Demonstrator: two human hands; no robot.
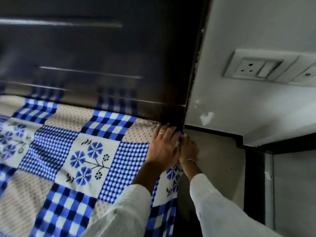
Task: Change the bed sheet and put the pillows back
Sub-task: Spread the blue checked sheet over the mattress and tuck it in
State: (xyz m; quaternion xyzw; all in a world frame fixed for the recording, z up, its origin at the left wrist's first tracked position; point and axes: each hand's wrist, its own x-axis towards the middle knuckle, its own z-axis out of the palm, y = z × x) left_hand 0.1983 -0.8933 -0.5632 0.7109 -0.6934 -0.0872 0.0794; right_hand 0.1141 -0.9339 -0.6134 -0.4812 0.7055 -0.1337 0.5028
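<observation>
The bed sheet (82, 151) covers the mattress. Left hand (163, 147) presses flat, fingers extended, pinning the corner at the headboard (102, 57). Right hand (188, 147) apparently pinches the hanging edge for tucking; its fingers are blurred.

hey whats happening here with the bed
A person in white sleeves is fitting a blue and white patchwork bed sheet onto the bed. Both hands are at the top right corner, next to the dark headboard. The left hand lies flat on the sheet with straight fingers reaching toward the headboard, while the right hand works the sheet's edge at the corner; its grip is hard to make out. The sheet already covers the visible mattress. No pillows are in view.
</observation>
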